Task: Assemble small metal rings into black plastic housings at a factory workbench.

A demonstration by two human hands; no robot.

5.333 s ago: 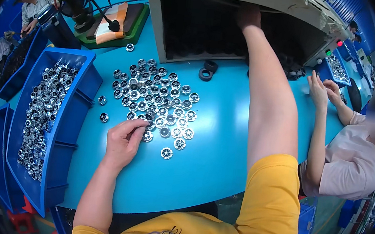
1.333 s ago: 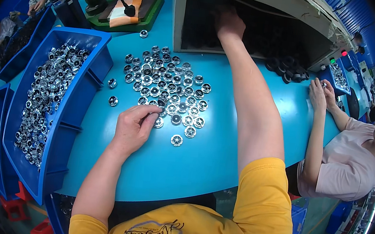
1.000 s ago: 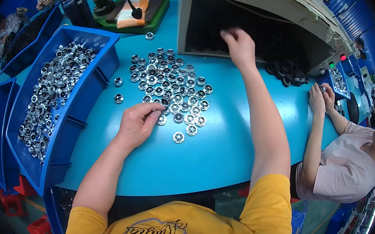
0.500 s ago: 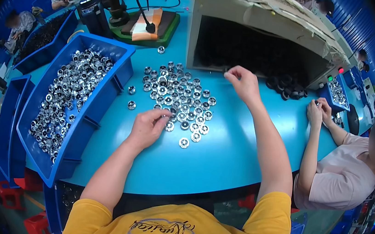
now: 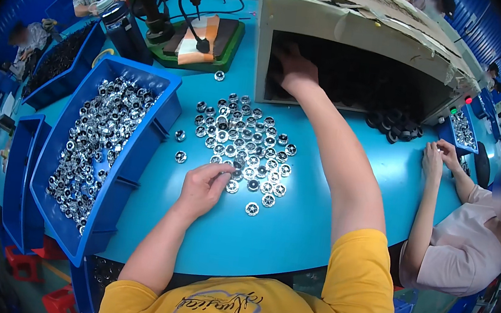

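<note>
My left hand point(image 5: 205, 185) is over the near left edge of a loose cluster of small round chrome pieces point(image 5: 257, 138). Its thumb and forefinger close on one small round dark-and-silver piece point(image 5: 237, 172), partly covered by the fingertips. Some of the chrome pieces show a star pattern; others have dark centres. My right hand point(image 5: 297, 68) is inside the open front of a pale box point(image 5: 261, 65), at its left side. Deep shadow hides those fingers. Dark round parts point(image 5: 357, 85) fill the box dimly, and several black rings point(image 5: 394, 125) spill out at its right front corner.
A blue bin point(image 5: 174, 95) of chrome pieces stands at left, beside a narrower blue bin point(image 5: 19, 192). Behind are a dark jar point(image 5: 126, 31) and a green press point(image 5: 228, 52). At right, a co-worker's hands point(image 5: 439, 158) are near a small blue bin point(image 5: 466, 144).
My right hand has moved from in front of the box into its dark opening. My left hand stays at the cluster, fingertips still together. The whole view has shifted slightly.
</note>
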